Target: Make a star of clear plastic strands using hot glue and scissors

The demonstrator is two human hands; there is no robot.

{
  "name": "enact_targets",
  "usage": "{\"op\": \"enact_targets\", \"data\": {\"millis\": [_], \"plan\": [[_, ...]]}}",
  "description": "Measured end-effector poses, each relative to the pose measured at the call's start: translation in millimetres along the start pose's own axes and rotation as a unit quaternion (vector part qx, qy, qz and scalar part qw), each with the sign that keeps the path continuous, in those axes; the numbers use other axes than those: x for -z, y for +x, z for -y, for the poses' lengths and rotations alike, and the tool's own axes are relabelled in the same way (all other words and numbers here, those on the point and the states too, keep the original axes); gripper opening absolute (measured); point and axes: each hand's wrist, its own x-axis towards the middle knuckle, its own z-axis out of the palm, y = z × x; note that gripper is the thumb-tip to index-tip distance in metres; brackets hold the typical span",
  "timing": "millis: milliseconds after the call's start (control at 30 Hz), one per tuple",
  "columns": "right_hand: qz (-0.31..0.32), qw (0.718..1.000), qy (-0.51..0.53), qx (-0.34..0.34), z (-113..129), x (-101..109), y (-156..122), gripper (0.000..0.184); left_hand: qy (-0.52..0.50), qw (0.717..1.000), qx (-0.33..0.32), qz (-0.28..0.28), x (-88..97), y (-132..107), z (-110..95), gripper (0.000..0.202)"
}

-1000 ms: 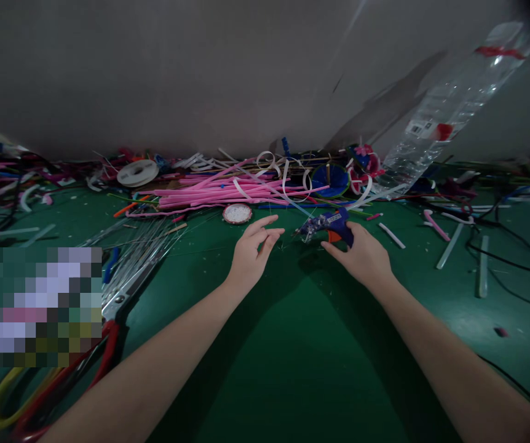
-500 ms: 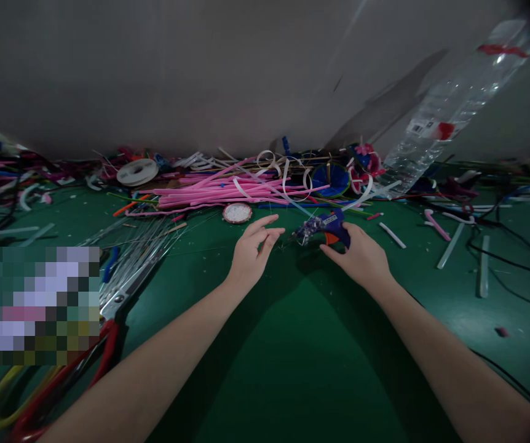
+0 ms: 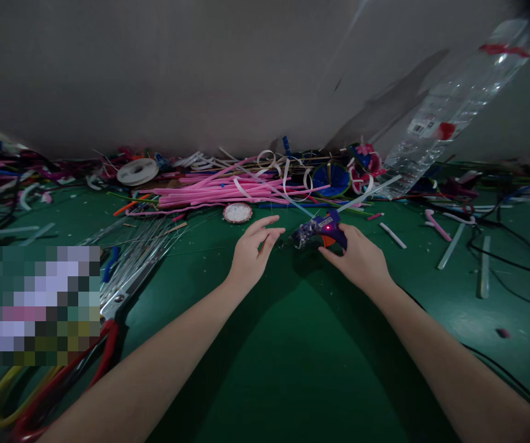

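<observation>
My right hand (image 3: 364,255) is wrapped round a blue hot glue gun (image 3: 327,223) with an orange trigger. A small red light glows on its side. Clumped, stringy glue covers the gun's front, and its nozzle points left toward my other hand. My left hand (image 3: 252,249) hovers just left of the nozzle, thumb and one finger meeting in a pinch while another finger stretches out above. Whatever lies in that pinch, if anything, is too small to make out. A small white disc with a reddish rim (image 3: 237,213) lies just beyond the left hand.
Pink fuzzy stems (image 3: 219,189) lie along the wall, beside a white spool (image 3: 137,172). Large red-handled scissors (image 3: 112,332) and a bundle of thin clear strands (image 3: 140,246) are at left. A plastic bottle (image 3: 449,117) leans at right, near glue sticks (image 3: 484,267) and black cables (image 3: 514,258).
The glue gun has tilted and shifted slightly left in my right hand, and its red light now shows. My left hand has stayed nearly still.
</observation>
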Motion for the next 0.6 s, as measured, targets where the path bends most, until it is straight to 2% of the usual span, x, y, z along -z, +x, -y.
{"op": "enact_targets", "data": {"millis": [600], "plan": [[0.008, 1.000, 0.002, 0.025, 0.7, -0.4, -1.0, 0.060, 0.001, 1.000, 0.002, -0.001, -0.3, -0.3, 0.3, 0.030]]}}
